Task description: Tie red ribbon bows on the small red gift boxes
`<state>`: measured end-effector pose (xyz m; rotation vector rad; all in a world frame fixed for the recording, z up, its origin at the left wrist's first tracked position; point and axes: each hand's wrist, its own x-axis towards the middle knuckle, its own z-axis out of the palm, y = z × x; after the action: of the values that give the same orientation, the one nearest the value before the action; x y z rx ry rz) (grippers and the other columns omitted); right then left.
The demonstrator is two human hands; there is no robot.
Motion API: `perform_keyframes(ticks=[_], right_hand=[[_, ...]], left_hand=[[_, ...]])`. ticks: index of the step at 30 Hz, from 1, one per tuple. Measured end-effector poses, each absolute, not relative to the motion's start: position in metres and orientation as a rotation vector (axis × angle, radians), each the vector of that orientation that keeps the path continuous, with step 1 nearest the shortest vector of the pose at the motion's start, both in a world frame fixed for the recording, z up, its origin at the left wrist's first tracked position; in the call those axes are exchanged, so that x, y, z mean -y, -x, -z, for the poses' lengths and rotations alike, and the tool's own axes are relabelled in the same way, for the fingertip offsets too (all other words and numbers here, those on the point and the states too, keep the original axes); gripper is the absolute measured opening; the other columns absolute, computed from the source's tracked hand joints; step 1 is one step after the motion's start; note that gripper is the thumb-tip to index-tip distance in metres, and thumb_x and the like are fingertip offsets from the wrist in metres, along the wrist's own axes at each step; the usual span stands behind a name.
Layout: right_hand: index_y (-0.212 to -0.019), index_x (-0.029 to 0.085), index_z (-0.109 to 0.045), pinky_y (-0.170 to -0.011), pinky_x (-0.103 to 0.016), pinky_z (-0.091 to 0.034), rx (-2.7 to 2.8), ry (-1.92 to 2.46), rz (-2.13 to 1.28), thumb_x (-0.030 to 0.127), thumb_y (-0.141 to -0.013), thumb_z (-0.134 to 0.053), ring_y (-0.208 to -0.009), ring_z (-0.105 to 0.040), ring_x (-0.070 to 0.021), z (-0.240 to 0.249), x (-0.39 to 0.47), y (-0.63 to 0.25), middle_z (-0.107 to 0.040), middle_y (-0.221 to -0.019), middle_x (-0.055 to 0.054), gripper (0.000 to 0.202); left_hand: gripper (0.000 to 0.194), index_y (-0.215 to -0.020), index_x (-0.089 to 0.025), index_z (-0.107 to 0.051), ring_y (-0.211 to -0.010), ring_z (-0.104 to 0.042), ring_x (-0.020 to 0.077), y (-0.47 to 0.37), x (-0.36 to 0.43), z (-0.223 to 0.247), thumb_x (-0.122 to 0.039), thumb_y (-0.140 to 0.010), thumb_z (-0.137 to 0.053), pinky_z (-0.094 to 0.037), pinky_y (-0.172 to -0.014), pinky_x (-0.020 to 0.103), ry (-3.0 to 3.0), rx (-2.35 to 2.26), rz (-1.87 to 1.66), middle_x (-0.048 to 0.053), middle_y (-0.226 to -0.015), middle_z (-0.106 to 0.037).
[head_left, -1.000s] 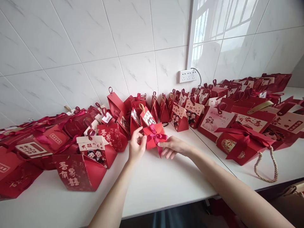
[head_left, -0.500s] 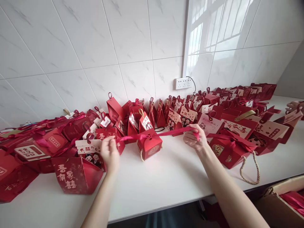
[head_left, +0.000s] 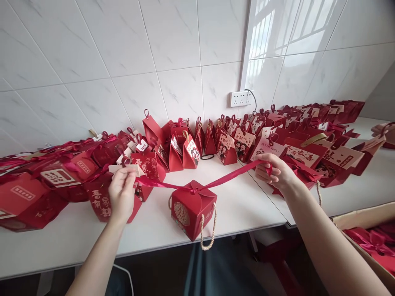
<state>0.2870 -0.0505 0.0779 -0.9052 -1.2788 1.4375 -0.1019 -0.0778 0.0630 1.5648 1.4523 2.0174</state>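
Observation:
A red gift box point(head_left: 197, 209) with a gold round print and a twisted rope handle point(head_left: 208, 236) sits at the table's front edge. Dark red ribbon point(head_left: 230, 176) crosses over its top, knotted or crossed at the middle, and stretches out to both sides. My left hand point(head_left: 122, 193) pinches the ribbon's left end, in front of other red boxes. At the other side my right hand point(head_left: 271, 170) is closed on the right end, with a bit of ribbon showing between the fingers. Both ends are pulled fairly taut, above the box.
Many red gift boxes point(head_left: 83, 164) crowd the left, and triangular ones point(head_left: 226, 148) line the back by the tiled wall. More boxes point(head_left: 304, 156) fill the right. An open carton point(head_left: 364, 216) stands at lower right. Another person's hand point(head_left: 382, 129) shows at the far right.
The box has come nearer the front edge and turned, showing its gold print and rope handle. My hands have spread further apart, each still holding a ribbon end. The view has shifted slightly.

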Motion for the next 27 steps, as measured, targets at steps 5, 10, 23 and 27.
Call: perform_keyframes(ticks=[5, 10, 23, 27], right_hand=[[-0.041, 0.019, -0.046, -0.027, -0.018, -0.010, 1.876, 1.190, -1.668, 0.049, -0.068, -0.064, -0.023, -0.023, -0.0029, -0.066, 0.070, -0.320, -0.030, -0.027, 0.007, 0.045], [-0.091, 0.017, -0.063, -0.032, -0.018, -0.037, 2.044, 1.404, -1.446, 0.061, -0.069, -0.064, -0.045, -0.055, -0.0100, -0.064, 0.075, -0.298, -0.065, -0.072, -0.005, 0.050], [-0.069, 0.020, -0.054, -0.054, -0.024, -0.033, 2.296, 1.500, -0.729, 0.050, -0.082, -0.056, -0.058, -0.051, -0.0140, -0.069, 0.111, -0.209, -0.059, -0.063, 0.000, 0.033], [-0.067, 0.019, -0.050, -0.052, -0.024, -0.032, 2.252, 1.435, -0.835, 0.050, -0.081, -0.055, -0.055, -0.046, -0.0115, -0.068, 0.097, -0.220, -0.056, -0.062, 0.001, 0.035]], left_hand=[[0.025, -0.073, -0.018, -0.062, -0.045, -0.046, 0.0099, 0.122, 0.094, -0.054, -0.042, -0.068, -0.063, -0.043, -0.045, 0.023, -1.584, -1.511, -1.570, -0.001, -0.059, -0.054], [0.033, -0.085, -0.021, -0.068, -0.092, -0.065, 0.0226, 0.109, 0.098, -0.051, -0.049, -0.076, -0.052, -0.052, -0.081, 0.033, -2.075, -1.704, -1.196, 0.008, -0.096, -0.067], [0.029, -0.090, -0.022, -0.056, -0.071, -0.064, 0.0178, 0.041, 0.139, -0.077, -0.048, -0.086, -0.044, -0.047, -0.066, 0.028, -2.123, -1.669, -0.476, 0.001, -0.080, -0.068], [0.029, -0.079, -0.020, -0.054, -0.064, -0.061, 0.0154, 0.032, 0.151, -0.086, -0.048, -0.085, -0.045, -0.043, -0.062, 0.026, -1.928, -1.473, -0.391, 0.000, -0.074, -0.068]])
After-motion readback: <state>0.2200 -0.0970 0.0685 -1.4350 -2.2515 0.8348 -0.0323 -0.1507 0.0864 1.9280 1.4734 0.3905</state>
